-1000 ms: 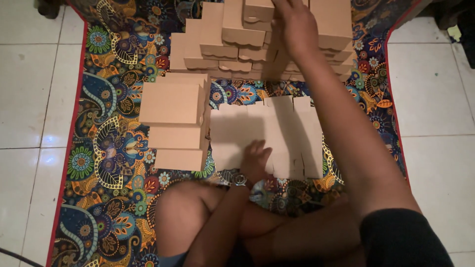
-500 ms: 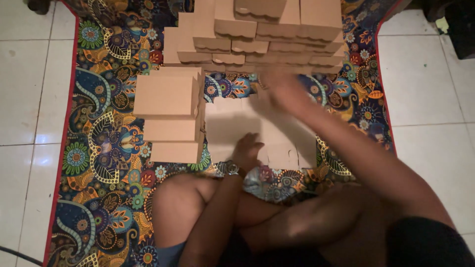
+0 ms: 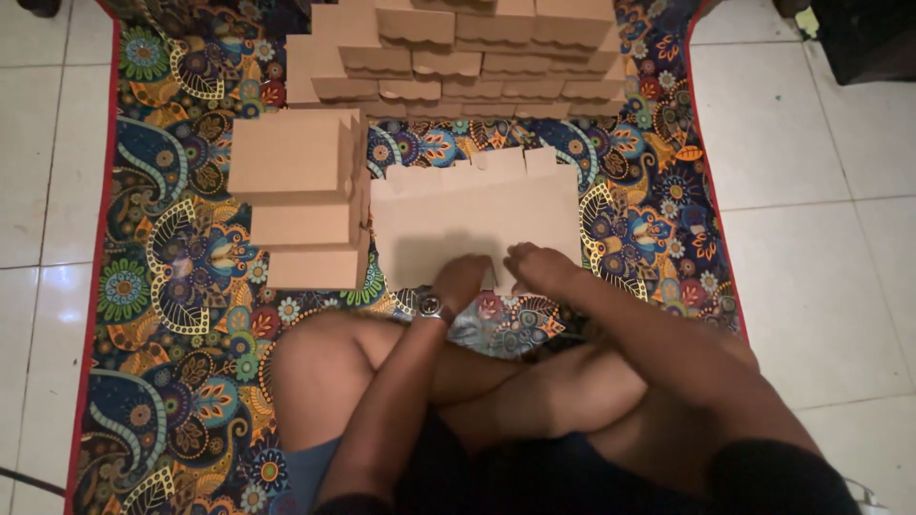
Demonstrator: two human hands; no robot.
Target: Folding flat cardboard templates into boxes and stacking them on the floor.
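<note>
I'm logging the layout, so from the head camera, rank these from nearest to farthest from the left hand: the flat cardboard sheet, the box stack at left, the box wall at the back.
From the left hand:
1. Flat cardboard sheet, under its fingers.
2. Box stack, off to the left.
3. Box wall, at the mat's far end.

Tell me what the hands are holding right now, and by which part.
Both hands, left hand and right hand, rest on the near edge of the flat brown cardboard sheet; a closed grip cannot be told.

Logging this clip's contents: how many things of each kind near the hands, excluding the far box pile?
Flat cardboard sheet under left hand and right hand: 1
Folded boxes stacked beside it: 3
Patterned mat: 1
Total: 5
</note>
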